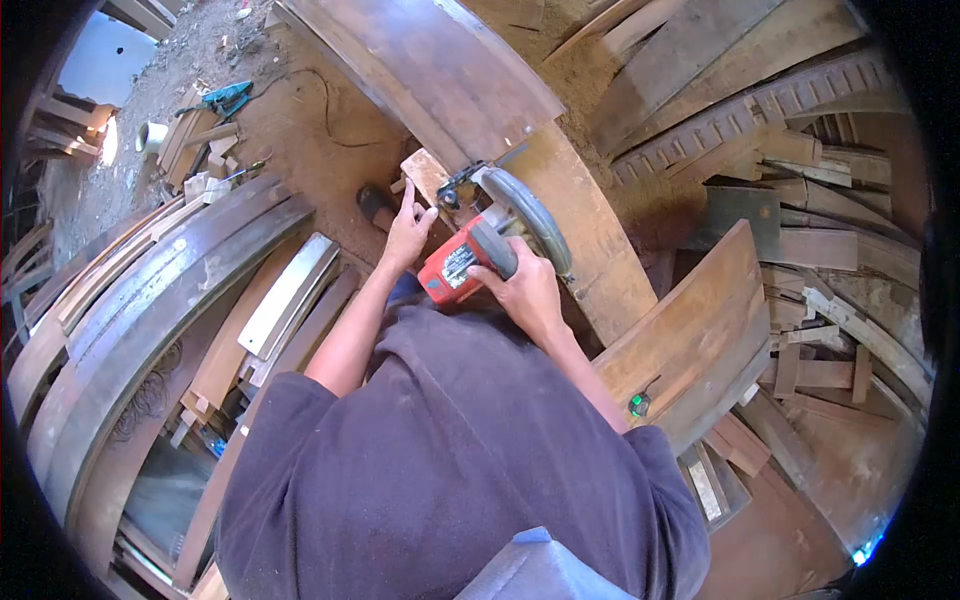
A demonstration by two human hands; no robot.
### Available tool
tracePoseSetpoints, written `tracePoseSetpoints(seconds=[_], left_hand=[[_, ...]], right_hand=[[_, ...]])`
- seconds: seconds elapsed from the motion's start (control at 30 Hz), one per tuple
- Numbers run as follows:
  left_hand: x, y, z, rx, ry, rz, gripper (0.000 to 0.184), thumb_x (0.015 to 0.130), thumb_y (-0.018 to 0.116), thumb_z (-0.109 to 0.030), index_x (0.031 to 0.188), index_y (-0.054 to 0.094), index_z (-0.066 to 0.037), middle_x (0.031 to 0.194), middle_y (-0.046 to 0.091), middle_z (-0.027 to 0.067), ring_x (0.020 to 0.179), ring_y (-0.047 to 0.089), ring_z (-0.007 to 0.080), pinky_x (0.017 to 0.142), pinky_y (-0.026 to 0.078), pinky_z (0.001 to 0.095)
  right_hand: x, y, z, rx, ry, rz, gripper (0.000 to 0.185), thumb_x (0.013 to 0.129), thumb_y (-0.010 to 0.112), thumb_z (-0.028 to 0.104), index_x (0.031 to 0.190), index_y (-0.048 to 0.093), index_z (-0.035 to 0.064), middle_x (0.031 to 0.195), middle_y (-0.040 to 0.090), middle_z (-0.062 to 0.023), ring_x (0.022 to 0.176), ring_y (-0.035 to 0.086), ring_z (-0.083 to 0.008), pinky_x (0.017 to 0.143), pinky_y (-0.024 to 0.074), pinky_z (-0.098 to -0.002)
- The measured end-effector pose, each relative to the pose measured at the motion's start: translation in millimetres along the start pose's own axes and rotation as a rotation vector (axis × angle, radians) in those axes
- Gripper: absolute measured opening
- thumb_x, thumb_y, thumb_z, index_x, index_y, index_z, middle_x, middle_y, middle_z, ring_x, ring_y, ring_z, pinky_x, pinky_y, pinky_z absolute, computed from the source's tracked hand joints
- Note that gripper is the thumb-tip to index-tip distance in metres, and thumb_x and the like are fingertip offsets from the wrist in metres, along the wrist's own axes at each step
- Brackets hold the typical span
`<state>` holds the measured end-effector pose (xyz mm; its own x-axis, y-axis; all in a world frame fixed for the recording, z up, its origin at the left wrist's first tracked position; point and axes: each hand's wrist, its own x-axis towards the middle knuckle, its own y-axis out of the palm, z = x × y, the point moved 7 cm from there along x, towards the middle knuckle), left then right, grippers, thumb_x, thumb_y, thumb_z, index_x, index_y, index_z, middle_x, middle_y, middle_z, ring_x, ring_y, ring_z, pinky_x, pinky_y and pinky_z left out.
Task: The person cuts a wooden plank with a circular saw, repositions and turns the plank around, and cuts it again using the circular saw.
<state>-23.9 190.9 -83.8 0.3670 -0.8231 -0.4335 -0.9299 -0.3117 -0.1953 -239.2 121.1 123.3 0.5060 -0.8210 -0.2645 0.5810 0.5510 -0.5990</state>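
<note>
My right hand (527, 287) is wrapped around the rear handle of a red circular saw (455, 265) with a grey blade guard. The saw sits at the near end of a long wooden board (590, 230), its blade side toward the right. Just left of the saw, my left hand (407, 232) has its index finger and thumb stretched apart. Its index fingertip is at a short piece of wood (428, 178) beside the board; whether it presses on it I cannot tell.
A wide plank (440, 70) lies across the far part of the board. To the right stands another plank (690, 320) with a green tape measure (640, 404) near it. Stacked boards (170, 270) fill the left. A teal power tool (228, 98) lies on the ground with its cord.
</note>
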Motion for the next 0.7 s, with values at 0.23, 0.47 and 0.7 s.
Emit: tracePoseSetpoints(seconds=[0.23, 0.47, 0.7], left_hand=[[8.6, -5.6, 4.6, 0.050, 0.021, -0.025, 0.090, 0.105, 0.062, -0.021, 0.169, 0.002, -0.001, 0.077, 0.047, 0.0020, 0.070, 0.050, 0.0133, 0.071, 0.049, 0.0312], [17.4, -12.5, 6.8, 0.040, 0.017, -0.032, 0.091, 0.105, 0.063, -0.018, 0.170, 0.000, -0.003, 0.077, 0.046, -0.0001, 0.070, 0.047, 0.0109, 0.068, 0.046, 0.0283], [34.9, -32.0, 0.1, 0.023, 0.015, -0.054, 0.091, 0.105, 0.063, -0.015, 0.170, -0.001, -0.006, 0.077, 0.045, -0.0028, 0.069, 0.045, 0.0085, 0.065, 0.044, 0.0253]], right_hand=[[11.5, 8.4, -7.1, -0.023, 0.109, 0.083, 0.043, 0.089, 0.084, 0.034, 0.111, 0.068, 0.0004, 0.094, 0.076, -0.0246, 0.091, 0.074, -0.0432, 0.080, 0.0584, -0.0481], [22.2, 12.7, -0.4, -0.013, 0.100, 0.059, 0.036, 0.091, 0.081, 0.029, 0.111, 0.071, 0.0007, 0.096, 0.075, -0.0251, 0.092, 0.074, -0.0438, 0.080, 0.0584, -0.0484], [45.4, 22.6, 7.5, 0.027, 0.051, 0.039, 0.027, 0.089, 0.077, 0.017, 0.113, 0.072, 0.0062, 0.098, 0.075, -0.0244, 0.092, 0.072, -0.0447, 0.080, 0.0580, -0.0509]])
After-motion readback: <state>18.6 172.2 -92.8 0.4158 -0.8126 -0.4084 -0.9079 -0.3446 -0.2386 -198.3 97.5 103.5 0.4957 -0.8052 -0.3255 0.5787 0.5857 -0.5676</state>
